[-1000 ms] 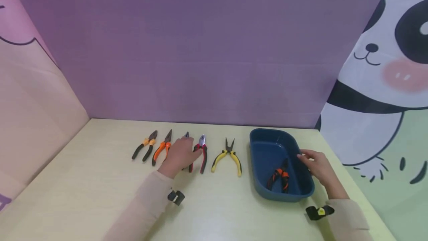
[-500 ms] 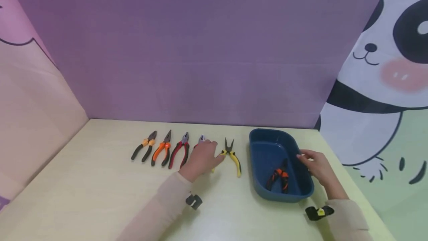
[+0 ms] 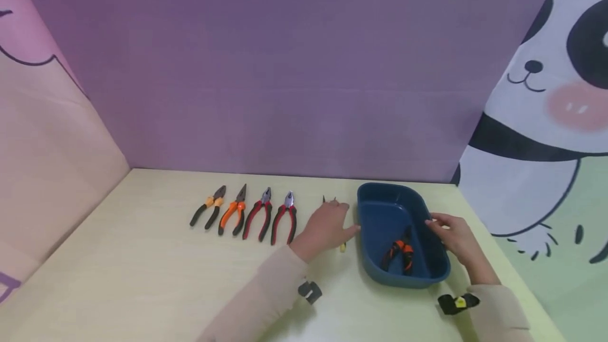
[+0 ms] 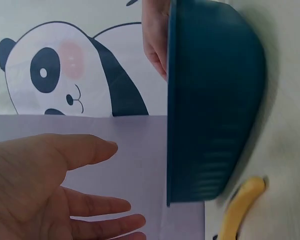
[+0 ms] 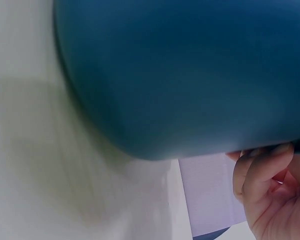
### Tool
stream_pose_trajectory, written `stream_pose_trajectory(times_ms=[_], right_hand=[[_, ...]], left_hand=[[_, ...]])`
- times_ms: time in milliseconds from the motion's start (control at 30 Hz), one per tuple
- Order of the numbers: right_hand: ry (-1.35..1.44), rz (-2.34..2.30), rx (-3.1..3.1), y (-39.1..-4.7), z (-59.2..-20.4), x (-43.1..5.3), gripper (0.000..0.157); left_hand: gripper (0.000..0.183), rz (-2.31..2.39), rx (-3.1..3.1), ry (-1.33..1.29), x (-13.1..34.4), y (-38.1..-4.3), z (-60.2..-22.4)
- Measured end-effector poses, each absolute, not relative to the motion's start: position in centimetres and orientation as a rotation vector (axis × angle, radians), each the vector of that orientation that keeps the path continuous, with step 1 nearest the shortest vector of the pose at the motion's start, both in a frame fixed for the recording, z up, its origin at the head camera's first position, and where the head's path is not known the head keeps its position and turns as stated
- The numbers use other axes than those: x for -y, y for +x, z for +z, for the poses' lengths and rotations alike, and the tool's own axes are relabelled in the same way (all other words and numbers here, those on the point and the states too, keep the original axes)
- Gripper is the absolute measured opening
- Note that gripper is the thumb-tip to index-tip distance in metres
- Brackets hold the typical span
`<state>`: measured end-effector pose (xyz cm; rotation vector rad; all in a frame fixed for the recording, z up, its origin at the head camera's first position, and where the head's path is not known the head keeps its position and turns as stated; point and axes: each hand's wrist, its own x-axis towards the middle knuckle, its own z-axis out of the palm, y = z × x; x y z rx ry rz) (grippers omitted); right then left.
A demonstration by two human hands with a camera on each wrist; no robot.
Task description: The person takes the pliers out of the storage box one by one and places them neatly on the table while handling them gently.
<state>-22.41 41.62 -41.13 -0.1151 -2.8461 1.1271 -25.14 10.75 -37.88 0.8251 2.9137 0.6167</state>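
My left hand is over the yellow-handled needle-nose pliers, hiding most of them. Only the jaw tips and the end of one yellow handle show past it in the head view. In the left wrist view its thumb and fingers are spread apart with nothing between them, beside the blue bin. My right hand pinches the bin's right rim between thumb and fingers. Inside the bin lie orange-and-black pliers, with their handles toward me.
Left of my left hand, several pliers lie in a row: black-and-pale-orange pliers, orange long-nose pliers, and two red-and-black pairs, one of them the nearer pliers. A purple backdrop stands behind the table.
My left hand has moved right along the row, from over the red-and-black pliers to over the yellow ones beside the bin. My right hand stays at the rim; the pliers lie as before.
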Motion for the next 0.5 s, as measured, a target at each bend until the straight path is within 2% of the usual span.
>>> stream_pose_trajectory(times_ms=[300, 500], right_hand=[[-0.125, 1.151, 2.837, -22.5, -41.1, -41.9, 0.047], [-0.137, 1.163, 2.834, -22.7, -41.3, -41.6, 0.046]], left_hand=[[0.061, 0.545, -2.896, 0.902, -14.2, -24.2, -37.1], [0.056, 0.532, -2.855, 1.03, -16.0, -23.6, -37.8]])
